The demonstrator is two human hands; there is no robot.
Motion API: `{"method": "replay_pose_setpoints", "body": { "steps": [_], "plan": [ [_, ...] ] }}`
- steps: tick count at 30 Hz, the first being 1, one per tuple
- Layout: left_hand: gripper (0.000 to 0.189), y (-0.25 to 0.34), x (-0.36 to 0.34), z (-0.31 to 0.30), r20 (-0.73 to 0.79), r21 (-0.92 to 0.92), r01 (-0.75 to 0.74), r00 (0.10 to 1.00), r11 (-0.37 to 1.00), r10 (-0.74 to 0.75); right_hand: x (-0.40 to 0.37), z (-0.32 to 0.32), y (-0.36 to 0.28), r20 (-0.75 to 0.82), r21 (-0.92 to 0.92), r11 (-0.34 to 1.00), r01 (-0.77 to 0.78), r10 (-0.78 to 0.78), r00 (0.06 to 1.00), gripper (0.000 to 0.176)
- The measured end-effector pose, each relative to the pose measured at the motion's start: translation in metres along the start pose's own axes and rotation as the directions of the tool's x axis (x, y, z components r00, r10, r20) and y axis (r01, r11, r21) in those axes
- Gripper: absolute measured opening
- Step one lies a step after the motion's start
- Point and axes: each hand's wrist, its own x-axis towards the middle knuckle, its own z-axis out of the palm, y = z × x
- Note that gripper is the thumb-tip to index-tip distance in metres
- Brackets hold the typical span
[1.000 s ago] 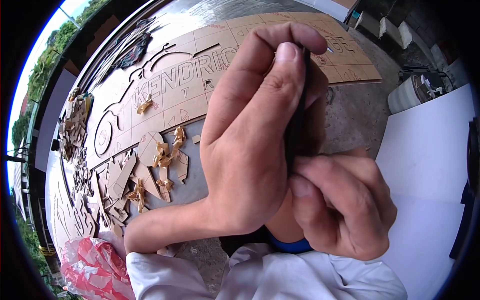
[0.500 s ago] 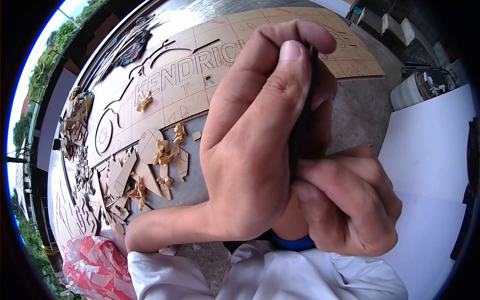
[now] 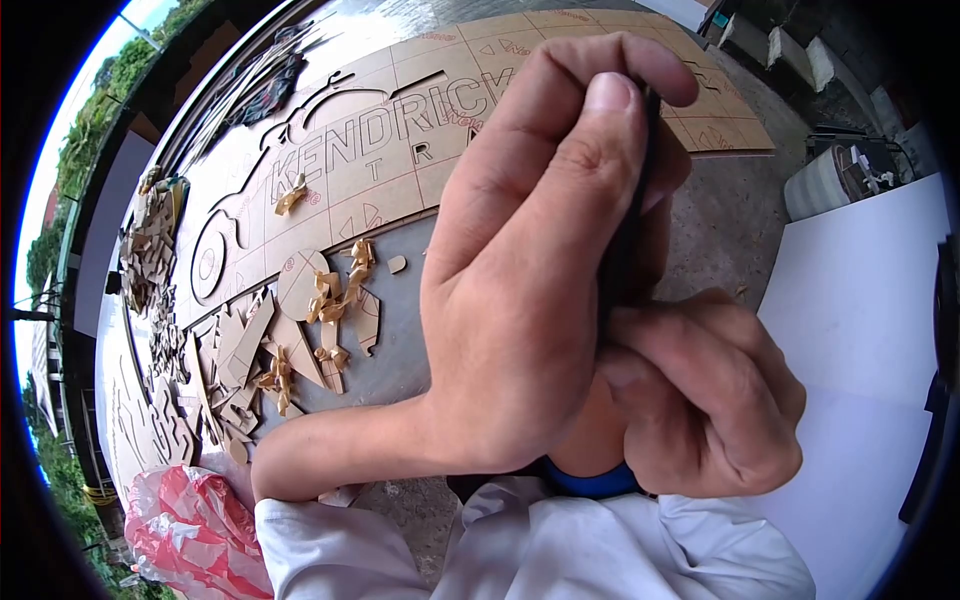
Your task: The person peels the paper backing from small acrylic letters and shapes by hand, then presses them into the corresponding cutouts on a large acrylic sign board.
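Close to the camera, my left hand (image 3: 540, 250) is closed around a thin black piece (image 3: 628, 225), seen edge-on, with the thumb pressed along its upper part. Most of the piece is hidden behind the palm and fingers, so its kind does not show. Below and to the right, my right hand (image 3: 710, 390) pinches at the lower end of the same black piece between thumb and bent fingers. Behind the hands lies a large brown-papered sheet (image 3: 340, 200) with cut-out letters reading KENDRICK and curved cut shapes.
Loose cut offcuts (image 3: 245, 345) and crumpled brown paper strips (image 3: 325, 300) lie on the grey table (image 3: 400, 330). A red-and-white plastic bag (image 3: 190, 530) sits at lower left. White panels (image 3: 860, 330) stand at right, near a round drum (image 3: 820, 185).
Both hands stay on the black piece. My left hand has shifted slightly to the right with it, and my right hand has barely moved.
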Motion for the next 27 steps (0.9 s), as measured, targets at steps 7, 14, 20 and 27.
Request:
{"method": "replay_pose_setpoints", "body": {
  "steps": [7, 14, 20, 27],
  "plan": [
    [0.025, 0.001, 0.0, 0.002, 0.003, 0.044, -0.023, 1.0, 0.999, 0.023, 0.001, 0.0, -0.004, 0.006, 0.01, 0.997, -0.074, 0.074, 0.997, 0.016],
    [0.027, 0.001, -0.001, 0.004, -0.005, 0.095, -0.053, 0.999, 0.994, 0.054, 0.002, -0.005, -0.003, 0.055, 0.053, 0.996, -0.077, 0.074, 0.996, 0.015],
    [0.029, 0.0, -0.002, 0.006, -0.006, 0.159, -0.081, 0.997, 0.984, 0.083, -0.001, -0.007, -0.008, 0.081, 0.087, 0.987, -0.137, 0.13, 0.988, 0.016],
    [0.031, 0.002, -0.003, 0.004, -0.002, 0.225, -0.106, 0.994, 0.968, 0.11, -0.004, -0.001, -0.012, -0.015, 0.127, 0.976, -0.176, 0.179, 0.984, 0.019]
  ]
}}
